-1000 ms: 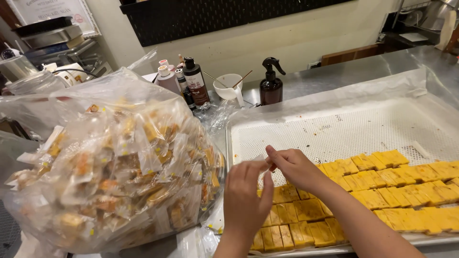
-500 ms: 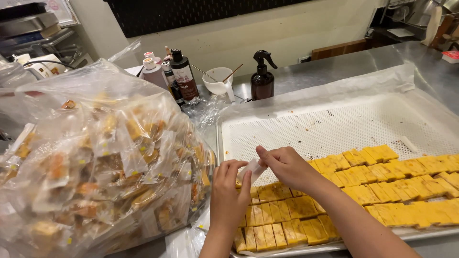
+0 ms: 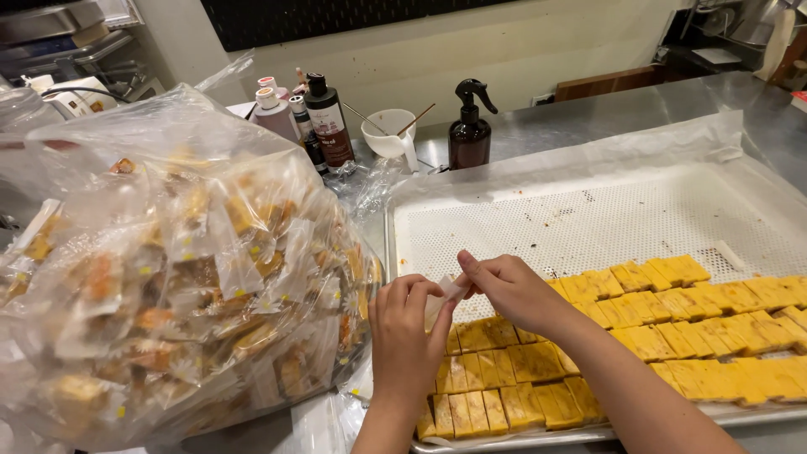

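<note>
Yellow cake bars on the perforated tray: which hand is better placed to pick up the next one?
Probably the right hand: it hovers directly over the yellow cake bars. The left hand pinches the small clear wrapper at the tray's left edge.

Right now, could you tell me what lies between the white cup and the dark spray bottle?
Nothing in the head view: bare steel counter separates white cup and spray bottle.

Commercial kitchen: steel counter [image 3: 588, 118], perforated baking tray [image 3: 588, 219], sauce bottles [image 3: 324, 118].
</note>
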